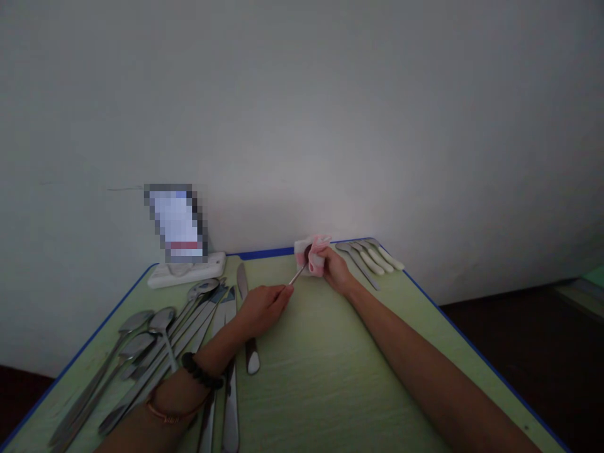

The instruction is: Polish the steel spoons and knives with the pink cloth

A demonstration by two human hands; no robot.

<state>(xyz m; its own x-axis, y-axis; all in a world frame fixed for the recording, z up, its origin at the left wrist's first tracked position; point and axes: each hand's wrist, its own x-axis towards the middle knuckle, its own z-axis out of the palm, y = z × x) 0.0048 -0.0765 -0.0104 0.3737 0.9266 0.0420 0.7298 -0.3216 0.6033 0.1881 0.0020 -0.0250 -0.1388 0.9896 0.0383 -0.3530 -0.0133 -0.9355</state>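
Observation:
My left hand [268,308] is closed round the handle of a metal spoon [297,275], which slants up and away to the right. The spoon's dark bowl end sits partly hidden in a pink and white cloth [302,253]. My right hand [333,269] pinches that cloth around the bowl, thumb on top. Just left of my left hand lies a table knife [252,353] with a shiny handle. Beyond my right hand, a plain metal spoon [361,269] rests beside several pieces of cutlery with cream handles [389,257].
On the left of the green table [321,384] lies a spread of serving spoons [163,319], knives and other metal cutlery, partly under my left forearm. A phone [177,223], blurred out, leans on a white stand [189,270] at the back left. The wall [302,126] borders the far edge.

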